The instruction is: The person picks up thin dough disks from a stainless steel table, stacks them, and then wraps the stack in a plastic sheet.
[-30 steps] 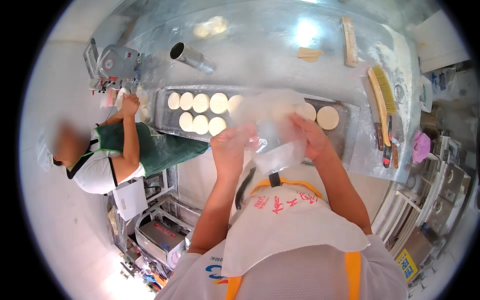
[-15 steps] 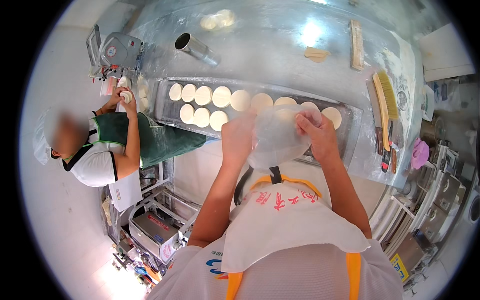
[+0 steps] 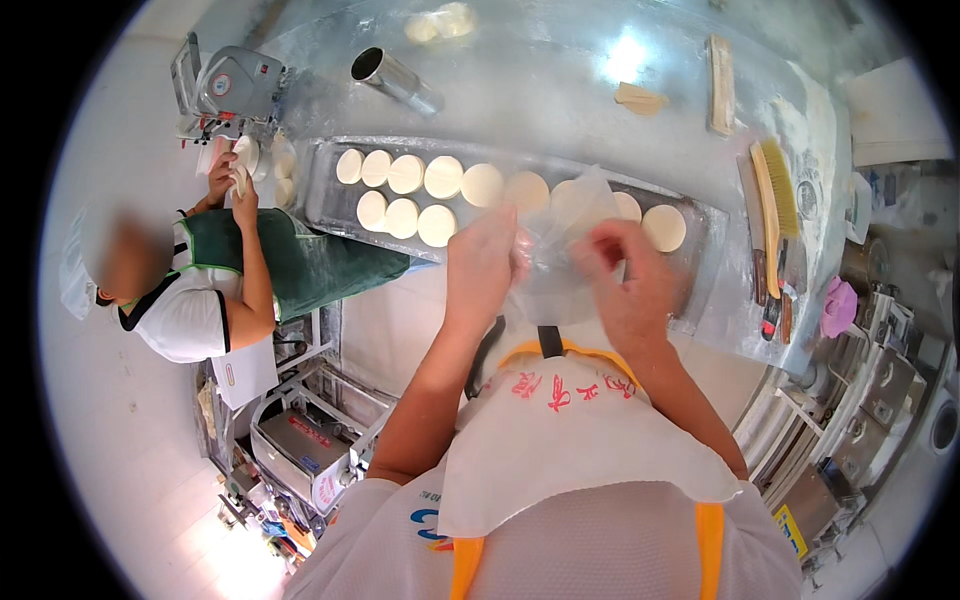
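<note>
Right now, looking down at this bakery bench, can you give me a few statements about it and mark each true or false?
1. Both hands, left hand and right hand, hold a clear plastic sheet. True.
2. The dough rounds lie on a long metal tray. True.
3. The dough rounds are square. False: they are flat pale discs.
4. A brush lies to the right of the tray. True.
5. The co-worker in the green apron stands on the person's right. False: on the left.
</note>
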Available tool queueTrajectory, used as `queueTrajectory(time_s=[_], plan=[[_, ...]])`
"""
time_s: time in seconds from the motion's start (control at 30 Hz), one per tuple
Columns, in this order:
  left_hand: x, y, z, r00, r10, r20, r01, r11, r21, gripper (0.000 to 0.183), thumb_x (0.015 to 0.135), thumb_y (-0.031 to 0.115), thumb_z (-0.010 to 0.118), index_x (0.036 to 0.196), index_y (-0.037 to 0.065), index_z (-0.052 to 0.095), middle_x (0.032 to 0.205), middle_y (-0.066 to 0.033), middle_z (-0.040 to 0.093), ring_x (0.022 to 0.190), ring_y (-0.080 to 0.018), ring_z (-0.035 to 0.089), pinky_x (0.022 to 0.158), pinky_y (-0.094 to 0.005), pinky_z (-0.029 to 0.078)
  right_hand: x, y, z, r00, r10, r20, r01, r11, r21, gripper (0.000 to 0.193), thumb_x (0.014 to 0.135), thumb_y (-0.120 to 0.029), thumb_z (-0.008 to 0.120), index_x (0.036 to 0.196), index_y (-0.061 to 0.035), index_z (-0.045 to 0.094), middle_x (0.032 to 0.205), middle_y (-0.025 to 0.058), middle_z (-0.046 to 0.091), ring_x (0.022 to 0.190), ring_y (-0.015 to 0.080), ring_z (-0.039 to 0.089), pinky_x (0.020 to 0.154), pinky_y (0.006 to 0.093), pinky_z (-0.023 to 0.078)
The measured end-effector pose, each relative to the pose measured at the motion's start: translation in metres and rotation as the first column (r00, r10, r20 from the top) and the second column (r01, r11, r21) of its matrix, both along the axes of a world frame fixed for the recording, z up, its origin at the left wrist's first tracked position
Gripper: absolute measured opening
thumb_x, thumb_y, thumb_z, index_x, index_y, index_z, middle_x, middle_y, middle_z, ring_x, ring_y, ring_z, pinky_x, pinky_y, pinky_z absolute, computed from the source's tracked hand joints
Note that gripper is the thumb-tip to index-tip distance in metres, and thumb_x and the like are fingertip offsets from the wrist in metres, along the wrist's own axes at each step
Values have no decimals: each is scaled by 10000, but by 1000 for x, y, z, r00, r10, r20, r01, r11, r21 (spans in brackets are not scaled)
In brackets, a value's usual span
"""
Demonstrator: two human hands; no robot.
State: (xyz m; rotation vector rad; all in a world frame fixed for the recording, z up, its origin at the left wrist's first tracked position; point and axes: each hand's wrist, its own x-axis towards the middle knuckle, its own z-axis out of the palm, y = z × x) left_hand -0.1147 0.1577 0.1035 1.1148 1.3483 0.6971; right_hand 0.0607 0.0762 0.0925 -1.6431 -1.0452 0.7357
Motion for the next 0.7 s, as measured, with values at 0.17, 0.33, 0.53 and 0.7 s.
queueTrajectory(time_s=[0.17,0.33,0.53,0.7], plan=[[-3,-11,9,978,-131,163,126,991,45,267,1115,244,662,1131,-12,736,992,-56,760,838,-115,682,753,-277,530,-17,9,5,953,135,-272,-153,987,-47,247,944,-215,834,1091,-49,723,942,45,738,846,162,677,783,316,543],[-2,-14,26,979,-174,108,170,984,44,215,1044,162,707,1057,-48,750,947,-44,727,884,-130,670,854,-282,536,-10,10,4,937,160,-312,-184,982,-51,195,982,-184,788,1098,-28,774,963,68,759,835,160,694,763,310,551],[-3,-11,19,988,-104,111,104,995,8,182,971,-6,787,1141,-65,757,1043,-145,812,893,-204,783,844,-338,638,-7,12,2,964,164,-208,-171,985,-20,185,990,-171,768,1105,-27,782,957,102,770,814,172,708,743,317,556],[-6,-9,14,985,-71,155,76,997,-27,112,932,-22,814,1037,-48,784,964,-128,802,859,-205,779,818,-333,638,-1,13,6,960,185,-210,-198,979,-43,153,986,-152,758,1065,-21,767,938,106,768,793,183,706,731,320,555]])
